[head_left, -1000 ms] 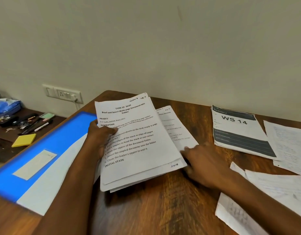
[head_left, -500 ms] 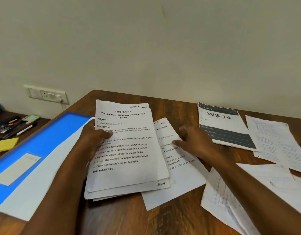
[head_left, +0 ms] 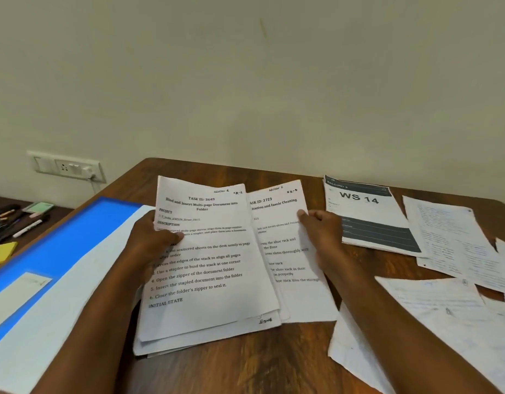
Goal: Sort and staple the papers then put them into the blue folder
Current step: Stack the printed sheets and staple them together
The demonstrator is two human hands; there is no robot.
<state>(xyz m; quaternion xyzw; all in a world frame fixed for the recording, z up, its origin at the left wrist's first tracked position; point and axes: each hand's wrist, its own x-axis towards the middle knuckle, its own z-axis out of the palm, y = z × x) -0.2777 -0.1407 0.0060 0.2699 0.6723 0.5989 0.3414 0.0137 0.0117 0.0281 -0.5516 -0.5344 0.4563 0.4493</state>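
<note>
My left hand [head_left: 154, 237] grips the left edge of a stack of printed papers [head_left: 208, 280] whose top sheet reads "TASK ID: 3649". My right hand [head_left: 322, 231] pinches the right edge of a single sheet [head_left: 291, 251] headed "TASK ID: 2723", which lies just right of the stack and partly under it. The blue folder [head_left: 61, 240] lies at the left of the wooden table, with a white sheet [head_left: 46, 317] over its near side. No stapler is visible.
A "WS 14" booklet [head_left: 367, 214] lies at the back right. Loose handwritten sheets [head_left: 455, 243] and more sheets [head_left: 433, 325] cover the right side. Pens [head_left: 21, 226] and a yellow notepad [head_left: 1, 251] sit on a lower surface at the left. A wall socket [head_left: 66, 166] is behind.
My right hand has taken hold of the "2723" sheet and slid it up alongside the stack. The stack in my left hand shifted slightly toward the wall.
</note>
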